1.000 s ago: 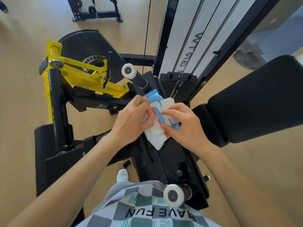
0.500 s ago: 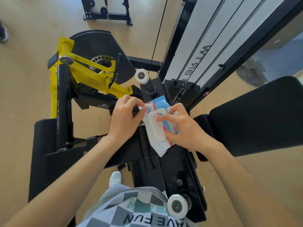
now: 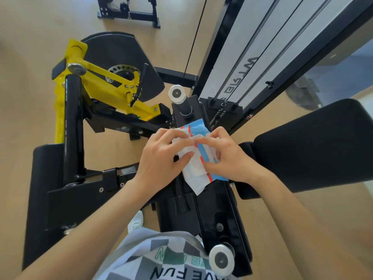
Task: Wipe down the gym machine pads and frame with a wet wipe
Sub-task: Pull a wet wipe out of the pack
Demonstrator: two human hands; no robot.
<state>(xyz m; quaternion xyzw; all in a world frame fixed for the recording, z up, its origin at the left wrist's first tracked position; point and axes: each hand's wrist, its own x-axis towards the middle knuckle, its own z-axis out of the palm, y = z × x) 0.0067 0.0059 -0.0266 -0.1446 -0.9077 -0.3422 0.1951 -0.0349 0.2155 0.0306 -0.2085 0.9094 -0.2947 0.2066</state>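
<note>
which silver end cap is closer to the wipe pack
The upper cap, on the black bar just beyond the wipe pack. The other cap sits low in view, beside the checked shirt.

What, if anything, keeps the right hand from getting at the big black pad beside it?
Probably yes, it can reach: the black pad lies close beside the right hand, nothing visibly between. But it and the left hand grip the wipe packet, so it isn't free yet.

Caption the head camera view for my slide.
Left hand and right hand hold a white, blue and red wet-wipe packet over the black metal machine frame.
</note>
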